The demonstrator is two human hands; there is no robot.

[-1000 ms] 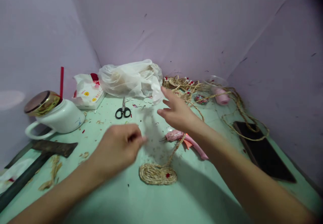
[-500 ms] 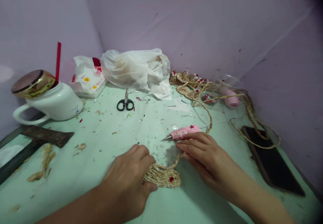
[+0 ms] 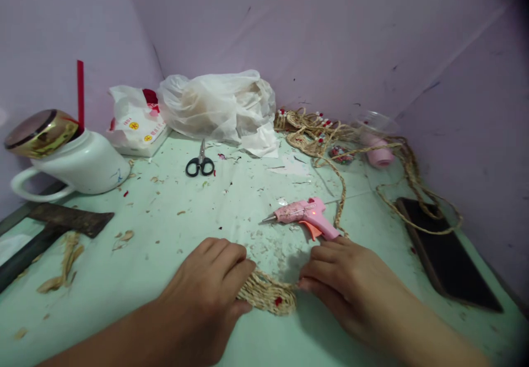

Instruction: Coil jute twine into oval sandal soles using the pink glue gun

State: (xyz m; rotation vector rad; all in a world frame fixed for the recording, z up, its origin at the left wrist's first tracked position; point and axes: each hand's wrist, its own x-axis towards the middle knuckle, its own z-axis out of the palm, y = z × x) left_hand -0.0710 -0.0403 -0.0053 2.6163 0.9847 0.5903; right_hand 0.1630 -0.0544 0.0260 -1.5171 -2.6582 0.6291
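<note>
My left hand (image 3: 206,287) is closed on the left end of a flat coil of braided straw cord (image 3: 268,294), thumb at the near side. A small red spot shows near the coil's rounded right end. My right hand (image 3: 341,273) pinches the braided cord (image 3: 342,193) just off that end, though the fingers hide most of the part held. From behind this hand the cord runs back across the table. A pink glue gun (image 3: 305,212) lies on its side just beyond my right hand, its metal nozzle pointing left and a small orange light showing.
Black-handled scissors (image 3: 200,166) lie farther back. At the left are a white mug (image 3: 85,166) and a hammer-like tool (image 3: 70,221). A plastic bag (image 3: 219,105), a tissue pack (image 3: 140,130) and braided pieces (image 3: 303,141) line the wall. At right lies a phone (image 3: 450,262).
My right hand has drawn nearer to me, pulling the cord close along the coil's right end. More of the glue gun shows now. The left hand keeps its hold; the view has shifted slightly.
</note>
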